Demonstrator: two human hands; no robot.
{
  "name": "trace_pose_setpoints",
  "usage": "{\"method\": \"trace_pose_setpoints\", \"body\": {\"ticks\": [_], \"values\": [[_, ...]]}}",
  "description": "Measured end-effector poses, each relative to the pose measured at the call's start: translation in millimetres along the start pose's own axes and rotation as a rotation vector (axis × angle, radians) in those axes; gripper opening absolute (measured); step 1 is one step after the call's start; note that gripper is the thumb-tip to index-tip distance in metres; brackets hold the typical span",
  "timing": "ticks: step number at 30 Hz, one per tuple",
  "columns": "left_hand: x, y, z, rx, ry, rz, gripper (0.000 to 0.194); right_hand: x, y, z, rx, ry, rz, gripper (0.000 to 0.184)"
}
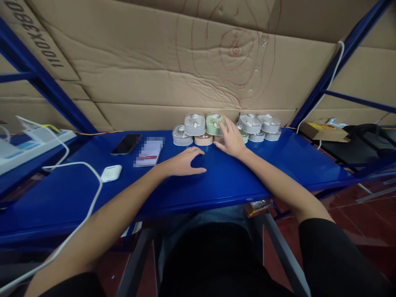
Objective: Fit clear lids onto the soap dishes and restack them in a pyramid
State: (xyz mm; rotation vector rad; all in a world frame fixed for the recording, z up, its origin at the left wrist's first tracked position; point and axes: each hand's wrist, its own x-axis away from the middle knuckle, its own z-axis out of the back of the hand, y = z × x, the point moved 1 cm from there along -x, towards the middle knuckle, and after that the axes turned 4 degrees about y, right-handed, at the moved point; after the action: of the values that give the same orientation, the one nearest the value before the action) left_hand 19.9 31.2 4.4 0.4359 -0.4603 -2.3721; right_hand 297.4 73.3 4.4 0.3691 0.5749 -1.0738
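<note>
Several small rounded plastic cases with clear lids stand stacked two high at the back of the blue table (222,177). My right hand (232,138) reaches to the stack with its fingers spread, its fingertips at the right side of a green case (214,123) on the upper layer. It hides part of the cases behind it. Left of the green one sits a grey case (194,124); below that is a pinkish case (203,139). My left hand (185,161) hovers over or rests on the tabletop in front, thumb and fingers apart, holding nothing.
Left on the table lie a dark phone (126,144), a partly blurred paper or box (149,152) and a white earbud case (111,173). A white cable (100,185) runs over the left side. Cardboard (154,90) walls the back; blue posts (321,82) flank it.
</note>
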Motion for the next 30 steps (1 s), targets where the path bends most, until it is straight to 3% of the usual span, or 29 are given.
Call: {"method": "trace_pose_setpoints", "body": {"ticks": [9, 15, 20, 25, 30], "values": [[1, 2, 0.8, -0.009, -0.007, -0.005, 0.076, -33, -15, -9, 0.052, -0.019, -0.008, 0.091], [1, 2, 0.5, -0.004, 0.001, 0.003, 0.076, -31, -15, -4, 0.087, -0.017, 0.034, 0.073], [1, -1, -0.1, 0.006, 0.018, -0.013, 0.073, -25, -14, 1, 0.106, 0.006, 0.069, 0.07], [1, -4, -2.4, 0.038, 0.059, -0.022, 0.069, -18, -2, 8, 0.037, 0.103, 0.047, 0.069], [-3, -11, -9.6, 0.181, 0.225, 0.004, 0.076, -8, 2, 20, -0.066, 0.309, 0.12, 0.07]]}}
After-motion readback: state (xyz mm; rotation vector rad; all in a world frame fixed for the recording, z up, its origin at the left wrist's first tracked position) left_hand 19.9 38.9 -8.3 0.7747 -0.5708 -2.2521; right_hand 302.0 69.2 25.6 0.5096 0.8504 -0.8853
